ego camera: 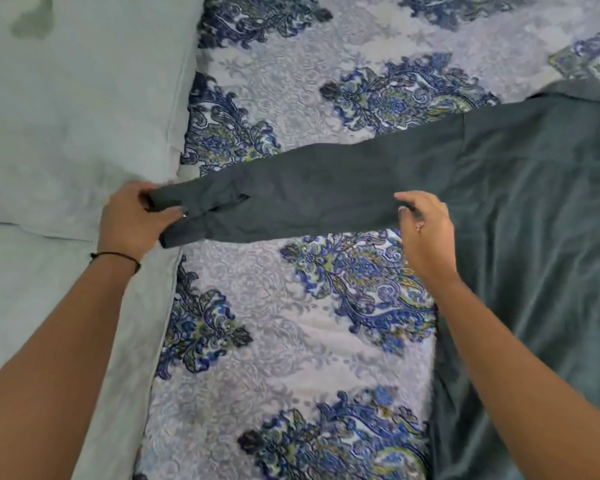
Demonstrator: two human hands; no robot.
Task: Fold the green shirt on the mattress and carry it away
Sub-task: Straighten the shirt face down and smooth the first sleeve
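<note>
The green shirt point(534, 202) is lying spread on the patterned mattress point(291, 341), its body out past the right hand and under that forearm, while 1 long sleeve point(309, 199) is stretching across between the 2 hands. The left hand point(136, 220) is closing its fingers around the cuff point(174, 216), gripping it where the sleeve ends beside the pale pillow point(66, 133). The right hand point(426, 230) is pinching the sleeve's lower edge nearer the shoulder, thumb and fingertips curled onto the cloth. A thin dark band point(118, 256) is sitting on the left wrist.

This looks like the sleeve being straightened before it is folded over the body, so the folding seems barely begun. The sleeve cloth is already creasing near the cuff; if it gets laid over like that, the wrinkles may be pressed into the fold. The right hand's grip is looking light, so the fabric could slip out and the sleeve sag or twist. Pulling too hard from the cuff could also drag the body askew across the mattress.
</note>
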